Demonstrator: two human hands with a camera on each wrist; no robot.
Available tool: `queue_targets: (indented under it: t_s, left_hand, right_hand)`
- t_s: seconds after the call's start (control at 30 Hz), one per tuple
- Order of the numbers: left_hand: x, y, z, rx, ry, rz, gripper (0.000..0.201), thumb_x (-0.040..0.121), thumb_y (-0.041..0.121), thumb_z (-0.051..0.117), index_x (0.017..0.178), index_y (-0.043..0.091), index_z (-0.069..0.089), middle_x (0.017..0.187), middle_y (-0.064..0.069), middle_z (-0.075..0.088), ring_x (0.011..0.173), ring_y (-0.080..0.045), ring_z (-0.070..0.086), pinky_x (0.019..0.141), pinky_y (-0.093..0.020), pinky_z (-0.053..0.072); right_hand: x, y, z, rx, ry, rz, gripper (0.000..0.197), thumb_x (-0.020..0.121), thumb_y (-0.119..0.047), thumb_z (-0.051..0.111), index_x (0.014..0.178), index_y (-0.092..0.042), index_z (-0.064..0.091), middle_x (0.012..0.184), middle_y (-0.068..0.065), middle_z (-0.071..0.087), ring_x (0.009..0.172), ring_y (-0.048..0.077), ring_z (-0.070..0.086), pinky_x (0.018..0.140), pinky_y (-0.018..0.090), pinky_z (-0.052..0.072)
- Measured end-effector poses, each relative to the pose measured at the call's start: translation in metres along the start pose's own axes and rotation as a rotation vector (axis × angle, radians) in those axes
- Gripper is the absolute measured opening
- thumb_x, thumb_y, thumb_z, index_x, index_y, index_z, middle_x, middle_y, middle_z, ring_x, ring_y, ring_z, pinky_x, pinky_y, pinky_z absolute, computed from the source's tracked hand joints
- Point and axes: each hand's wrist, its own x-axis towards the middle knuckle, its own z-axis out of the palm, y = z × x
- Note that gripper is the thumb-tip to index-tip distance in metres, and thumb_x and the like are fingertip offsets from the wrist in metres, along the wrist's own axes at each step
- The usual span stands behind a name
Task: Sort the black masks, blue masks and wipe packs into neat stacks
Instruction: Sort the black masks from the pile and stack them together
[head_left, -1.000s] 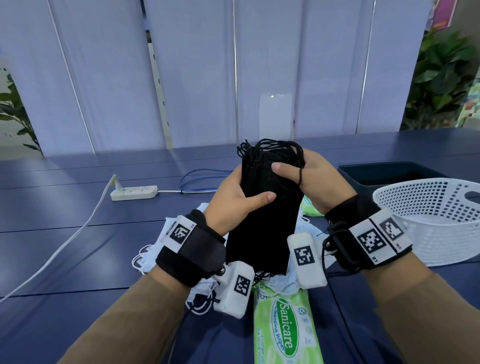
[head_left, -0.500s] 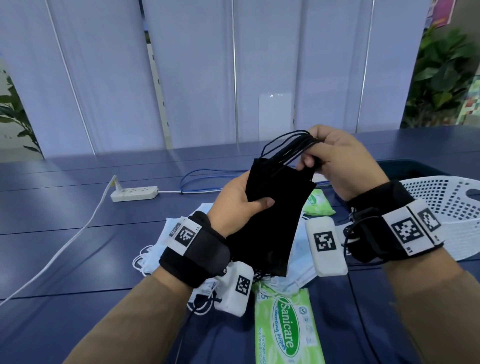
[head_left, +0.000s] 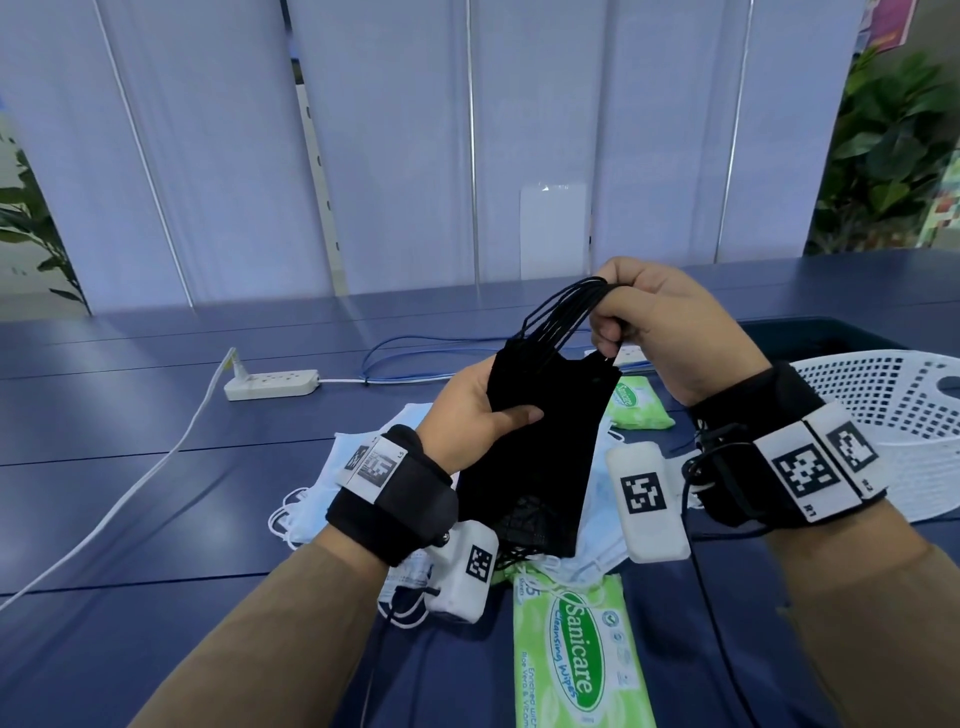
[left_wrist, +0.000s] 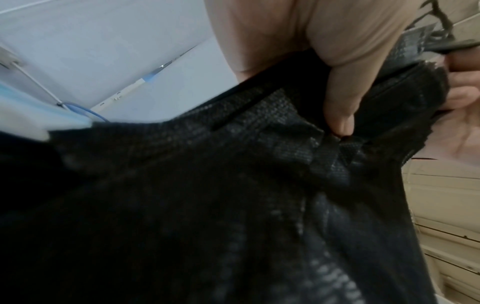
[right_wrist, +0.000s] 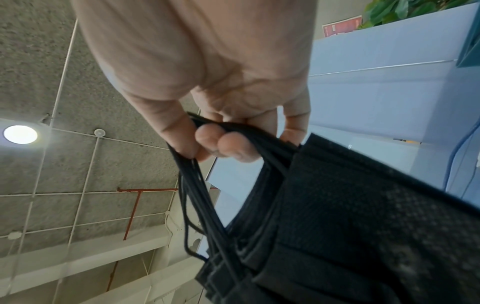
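A bundle of black masks (head_left: 540, 441) hangs upright above the table, lengthwise toward me. My left hand (head_left: 475, 410) grips its left edge, thumb across the front (left_wrist: 340, 102). My right hand (head_left: 654, 332) pinches the bunched black ear loops (head_left: 566, 317) and holds them stretched up and to the right (right_wrist: 205, 144). Under the bundle lie blue masks (head_left: 363, 457), partly hidden by my wrists. A large green Sanicare wipe pack (head_left: 576, 660) lies near me; a smaller green pack (head_left: 639, 405) lies beyond the masks.
A white perforated basket (head_left: 893, 415) stands at the right, a dark tray (head_left: 821, 338) behind it. A white power strip (head_left: 272, 384) with its cable and a blue cable (head_left: 410, 348) lie at the back left of the dark blue table (head_left: 130, 467).
My right hand left the top of the bundle, took the ear loops and pulled them up and to the right. The left hand kept its grip on the masks.
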Motion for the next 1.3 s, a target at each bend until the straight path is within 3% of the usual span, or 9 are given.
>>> queue_targets:
  t_s: [0.23,0.33,0.43,0.63,0.7,0.83,0.93,1.1,1.3]
  left_hand:
    - [-0.001,0.011,-0.004,-0.093,-0.053,-0.015,0.035,0.073,0.011,0.069,0.104,0.020,0.058,0.098,0.002,0.066,0.095,-0.010,0.063,0.091,-0.030,0.050]
    - [0.003,0.022,-0.011,-0.046,-0.010,0.065,0.051,0.069,0.028,0.075,0.114,0.030,0.051,0.109,0.011,0.061,0.106,-0.004,0.058,0.098,-0.026,0.045]
    - [0.010,0.039,-0.020,-0.150,0.024,0.115,0.055,0.068,0.033,0.072,0.117,0.022,0.050,0.111,0.006,0.059,0.106,-0.006,0.057,0.098,-0.027,0.044]
    - [0.030,0.066,-0.035,-0.276,-0.055,0.008,0.008,0.074,0.019,0.069,0.078,0.018,0.063,0.102,0.004,0.067,0.094,-0.013,0.062,0.085,-0.025,0.049]
    - [0.035,0.070,-0.042,-0.292,-0.140,-0.024,0.005,0.070,0.024,0.070,0.070,0.021,0.066,0.106,0.001,0.068,0.100,-0.017,0.062,0.091,-0.029,0.049]
    - [0.040,0.082,-0.057,-0.394,-0.160,0.012,0.026,0.070,0.025,0.064,0.092,0.014,0.072,0.096,0.000,0.071,0.103,-0.018,0.062,0.090,-0.027,0.050]
    - [0.044,0.091,-0.065,-0.419,-0.158,0.022,0.023,0.081,0.020,0.056,0.065,0.020,0.072,0.076,0.005,0.069,0.093,-0.019,0.063,0.090,-0.031,0.049]
    - [0.056,0.098,-0.066,-0.451,-0.087,-0.043,0.031,0.098,0.018,0.042,0.071,0.012,0.056,0.062,0.002,0.060,0.085,-0.019,0.066,0.086,-0.032,0.052]
    - [0.076,0.096,-0.060,-0.597,0.041,-0.073,0.027,0.100,0.017,0.040,0.076,0.011,0.049,0.064,0.002,0.057,0.079,-0.018,0.062,0.077,-0.029,0.054]
  right_hand:
    - [-0.003,-0.007,0.008,-0.137,0.020,0.018,0.019,0.081,-0.021,0.057,0.067,-0.016,0.045,0.054,0.002,0.059,0.047,0.015,0.040,0.052,0.027,0.031]
    - [0.009,-0.017,0.014,-0.211,0.019,0.021,0.019,0.085,-0.015,0.057,0.069,-0.017,0.046,0.056,0.001,0.061,0.046,0.013,0.043,0.048,0.023,0.033]
    - [0.028,-0.034,0.023,-0.362,-0.068,0.016,0.014,0.082,-0.007,0.058,0.078,-0.018,0.050,0.051,-0.005,0.058,0.044,0.011,0.045,0.047,0.023,0.035]
    - [0.058,-0.072,0.028,-0.434,-0.214,0.054,0.032,0.081,0.002,0.055,0.107,-0.016,0.050,0.061,0.004,0.054,0.052,0.017,0.046,0.057,0.024,0.038]
    - [0.062,-0.080,0.026,-0.434,-0.274,0.086,0.036,0.080,0.004,0.054,0.110,-0.017,0.051,0.062,0.004,0.053,0.052,0.017,0.047,0.057,0.024,0.041]
    - [0.068,-0.087,0.016,-0.486,-0.386,0.137,0.042,0.079,0.009,0.058,0.109,-0.020,0.053,0.068,0.007,0.053,0.053,0.016,0.044,0.057,0.022,0.040]
    - [0.070,-0.085,0.005,-0.497,-0.405,0.164,0.040,0.082,0.008,0.057,0.110,-0.020,0.053,0.064,0.003,0.050,0.054,0.016,0.046,0.061,0.024,0.042]
    - [0.072,-0.075,-0.010,-0.252,-0.385,0.174,0.037,0.085,0.007,0.053,0.109,-0.021,0.052,0.064,0.004,0.055,0.066,0.021,0.059,0.074,0.031,0.046]
    - [0.074,-0.066,-0.009,0.265,-0.152,0.139,0.027,0.093,0.002,0.039,0.107,-0.018,0.050,0.064,0.002,0.052,0.060,0.019,0.059,0.063,0.028,0.050]
